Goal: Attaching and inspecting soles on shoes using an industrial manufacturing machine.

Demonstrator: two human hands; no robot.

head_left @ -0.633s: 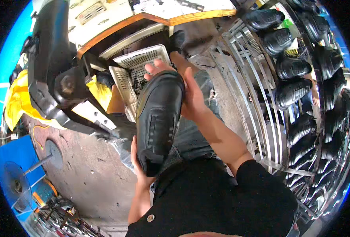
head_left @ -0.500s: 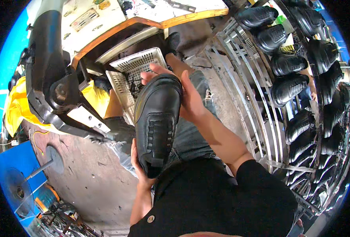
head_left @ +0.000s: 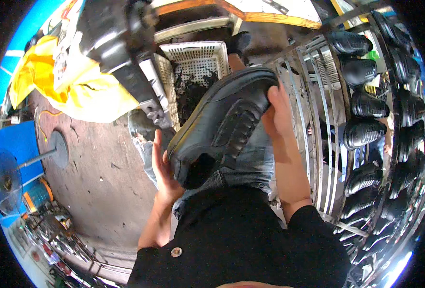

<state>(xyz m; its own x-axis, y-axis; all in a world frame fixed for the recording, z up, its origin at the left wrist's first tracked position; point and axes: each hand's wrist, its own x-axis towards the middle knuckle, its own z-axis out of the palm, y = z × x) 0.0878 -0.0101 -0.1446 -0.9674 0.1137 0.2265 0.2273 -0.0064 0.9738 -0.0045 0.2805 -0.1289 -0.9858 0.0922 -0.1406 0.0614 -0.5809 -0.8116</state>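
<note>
A black shoe (head_left: 217,108) lies tilted between my two hands, with its toe up to the right and its opening low on the left. My right hand (head_left: 279,115) grips the toe end, its thumb on the upper and the other fingers mostly hidden beneath. At the heel, my left hand (head_left: 165,173) holds the shoe from the side, several fingers straight up along it. The sole faces away and only its edge shows. My legs in torn jeans (head_left: 258,149) are below the shoe.
Beyond the shoe stands a pale slotted basket (head_left: 198,50) with dark scraps inside. A black machine arm (head_left: 121,53) rises at the upper left, close to my left hand. Racks of black shoes (head_left: 366,103) line the right side. A floor fan (head_left: 8,185) stands far left.
The shoe has turned clockwise, its toe swinging right and its side tilting into view. My right hand moved right with the toe and now has its thumb on it. The view has shifted.
</note>
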